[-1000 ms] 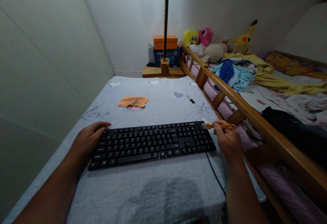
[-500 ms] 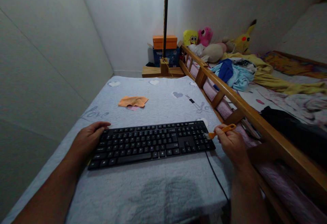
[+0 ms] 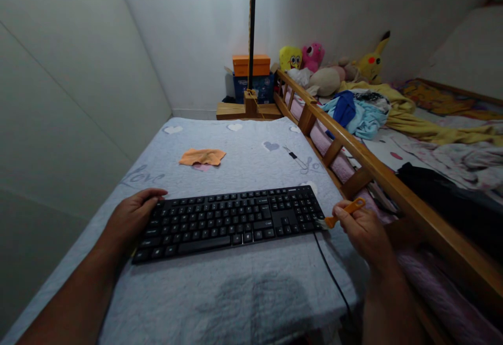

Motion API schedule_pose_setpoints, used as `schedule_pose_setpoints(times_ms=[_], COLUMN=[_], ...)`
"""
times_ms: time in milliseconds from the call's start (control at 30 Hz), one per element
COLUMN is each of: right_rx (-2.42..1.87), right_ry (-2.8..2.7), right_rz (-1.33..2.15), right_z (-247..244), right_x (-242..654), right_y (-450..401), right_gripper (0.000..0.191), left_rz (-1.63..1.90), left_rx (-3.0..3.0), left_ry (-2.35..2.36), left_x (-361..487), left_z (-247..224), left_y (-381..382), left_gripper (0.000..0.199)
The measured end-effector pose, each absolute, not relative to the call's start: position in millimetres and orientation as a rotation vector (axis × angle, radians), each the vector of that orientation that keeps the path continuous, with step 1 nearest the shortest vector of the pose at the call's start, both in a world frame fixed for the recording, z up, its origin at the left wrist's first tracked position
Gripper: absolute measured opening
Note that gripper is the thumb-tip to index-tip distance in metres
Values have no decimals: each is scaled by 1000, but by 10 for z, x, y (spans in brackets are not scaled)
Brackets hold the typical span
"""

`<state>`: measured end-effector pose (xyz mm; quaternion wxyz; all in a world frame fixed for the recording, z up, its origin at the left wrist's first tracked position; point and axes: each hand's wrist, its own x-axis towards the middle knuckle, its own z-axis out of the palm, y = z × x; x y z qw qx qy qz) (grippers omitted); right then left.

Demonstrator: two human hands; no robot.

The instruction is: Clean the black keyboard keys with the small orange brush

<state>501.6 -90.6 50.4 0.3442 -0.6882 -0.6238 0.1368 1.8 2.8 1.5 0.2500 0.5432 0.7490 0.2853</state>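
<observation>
Going by looks, your keyboard [image 3: 231,224] on the blue cloth [image 3: 251,172] is probably light, stiff plastic that might slide, so hold its ends; the brush [image 3: 331,222] seems light too, easiest by the handle [image 3: 356,205]. Your right grip [image 3: 363,232] has that pinched closed, just past the keyboard's right end, bristles [image 3: 322,224] at the near corner. Left grip [image 3: 131,216] sits against the left end, can't tell how closed.

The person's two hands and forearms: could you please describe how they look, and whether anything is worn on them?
The left hand and right hand are bare, without gloves. The left forearm and right forearm show no sleeves within the picture. I can make out no watch or bracelet; smaller details are too dim to tell.
</observation>
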Motion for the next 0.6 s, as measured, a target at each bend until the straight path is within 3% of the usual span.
schedule_pose_setpoints(times_ms=[367, 600], right_rx=[-1695, -1691], right_ry=[-1357, -1211], right_rz=[193, 266], right_z=[377, 150], right_x=[5090, 5084], right_y=[-751, -583], right_gripper=[37, 41], left_rz=[770, 798], left_rx=[1477, 1434], left_ry=[2030, 2010], left_x=[63, 69], left_z=[83, 65], left_y=[12, -3], left_gripper=[45, 47])
